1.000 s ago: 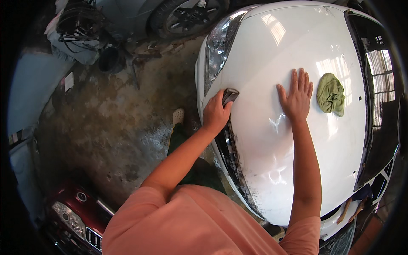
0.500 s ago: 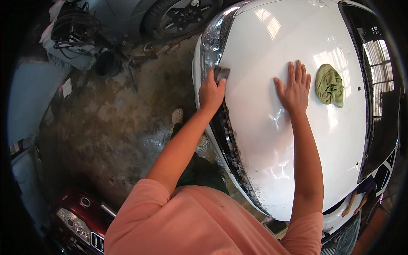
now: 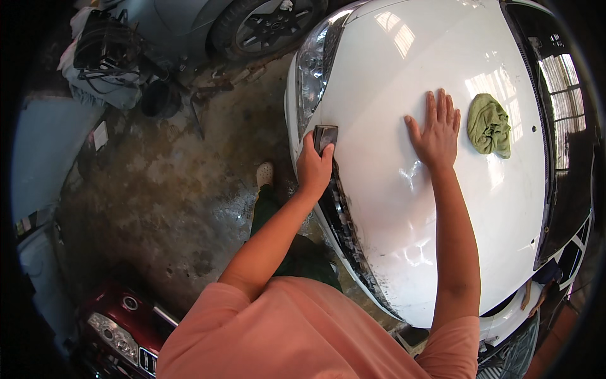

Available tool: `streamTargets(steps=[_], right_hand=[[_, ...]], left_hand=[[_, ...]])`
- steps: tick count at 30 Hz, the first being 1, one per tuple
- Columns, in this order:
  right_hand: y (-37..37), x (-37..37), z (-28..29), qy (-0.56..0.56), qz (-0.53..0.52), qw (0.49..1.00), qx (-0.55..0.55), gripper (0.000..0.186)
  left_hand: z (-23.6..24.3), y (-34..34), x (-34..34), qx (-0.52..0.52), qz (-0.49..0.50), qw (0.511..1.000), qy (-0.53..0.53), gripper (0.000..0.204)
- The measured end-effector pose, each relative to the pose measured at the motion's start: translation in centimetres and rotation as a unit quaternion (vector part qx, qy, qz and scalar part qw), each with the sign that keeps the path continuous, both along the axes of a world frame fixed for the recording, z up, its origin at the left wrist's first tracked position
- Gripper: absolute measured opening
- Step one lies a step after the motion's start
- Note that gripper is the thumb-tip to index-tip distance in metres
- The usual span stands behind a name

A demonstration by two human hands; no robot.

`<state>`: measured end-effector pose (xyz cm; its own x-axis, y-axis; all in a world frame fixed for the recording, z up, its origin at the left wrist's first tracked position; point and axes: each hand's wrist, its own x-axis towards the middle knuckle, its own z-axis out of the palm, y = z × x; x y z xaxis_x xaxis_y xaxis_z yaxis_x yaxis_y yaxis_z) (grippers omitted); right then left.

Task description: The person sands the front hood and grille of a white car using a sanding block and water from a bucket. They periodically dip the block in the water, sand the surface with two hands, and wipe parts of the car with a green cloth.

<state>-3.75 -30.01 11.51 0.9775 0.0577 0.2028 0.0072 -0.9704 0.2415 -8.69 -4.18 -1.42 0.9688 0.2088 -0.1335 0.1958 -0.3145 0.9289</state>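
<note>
Leaning in past our salmon shirt (image 3: 297, 335), we have both forearms stretched toward the white hood (image 3: 372, 95). Our left grip (image 3: 314, 165) is closed around a small dark block (image 3: 326, 135), fingers on its far left side and thumb along its right; the block sits at the hood's front edge, just beside the near end of the clear headlamp (image 3: 315, 66). Its underside is hidden, so we cannot tell how fully it meets the paint. Our right grip (image 3: 437, 142) holds nothing: it lies flat on the hood, palm down, fingers spread and pointing away from us. We judge the step in hand to be rubbing that front edge with the block while the right palm braces or feels the panel. Another stroke would call for a level block, light and even pressure, and care at the corner where hood, headlamp and dark front opening (image 3: 344, 227) come together. Just right of our right fingers, apart from them, a crumpled green cloth (image 3: 489, 125) rests on the hood. Farther out, we see the dark windshield (image 3: 562, 101) on the right, a stained floor (image 3: 158, 208) and a dark red car front (image 3: 120, 300) on the left, and a black wheel (image 3: 265, 28) beyond.
</note>
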Motion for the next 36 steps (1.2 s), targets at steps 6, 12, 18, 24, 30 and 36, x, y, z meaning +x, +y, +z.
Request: streamTargets(steps=[6, 12, 18, 24, 30, 36], right_hand=[[0.7, 0.3, -0.1, 0.002, 0.008, 1.0, -0.004, 0.076], [0.1, -0.1, -0.1, -0.008, 0.007, 1.0, -0.008, 0.076], [0.8, 0.3, -0.2, 0.003, 0.002, 1.0, -0.006, 0.077], [0.2, 0.1, -0.1, -0.005, 0.004, 1.0, -0.016, 0.077], [0.7, 0.0, -0.2, 0.006, -0.002, 1.0, -0.019, 0.077], [0.3, 0.1, -0.2, -0.002, 0.001, 1.0, -0.021, 0.077]], left_hand=[[0.6, 0.8, 4.6, 0.02, 0.003, 0.999, 0.026, 0.056], [-0.3, -0.3, -2.1, -0.012, 0.006, 1.0, -0.003, 0.056], [0.5, 0.6, 2.0, 0.025, -0.012, 1.0, -0.006, 0.051], [0.2, -1.1, -8.0, 0.049, -0.056, 0.996, -0.041, 0.055], [1.5, -0.6, -2.4, 0.043, -0.043, 0.997, -0.036, 0.052], [-0.5, -0.6, -9.3, 0.031, -0.093, 0.993, -0.067, 0.056]])
